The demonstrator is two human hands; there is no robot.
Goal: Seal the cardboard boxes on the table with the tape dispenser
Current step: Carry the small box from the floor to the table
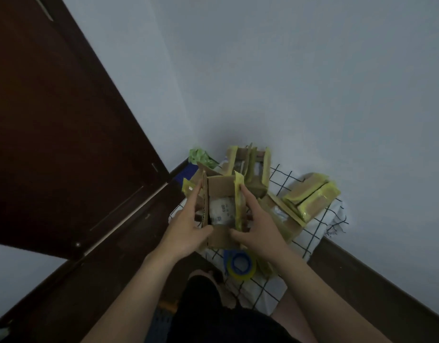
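I hold a small open cardboard box (219, 188) above the table, its flaps up and edged with yellow tape. A white item lies inside it. My left hand (188, 226) grips its left wall and flap, fingers pointing up. My right hand (256, 222) grips the right flap and front corner. The tape dispenser (239, 264), blue with a yellowish roll, lies on the cloth below the box, near me and untouched.
A white cloth with a black grid (309, 236) covers the small table. Another open box (253, 167) stands behind, flat taped boxes (309, 196) at the right. A green bag (199, 157) lies at the back left. A dark wooden door (65, 144) stands left.
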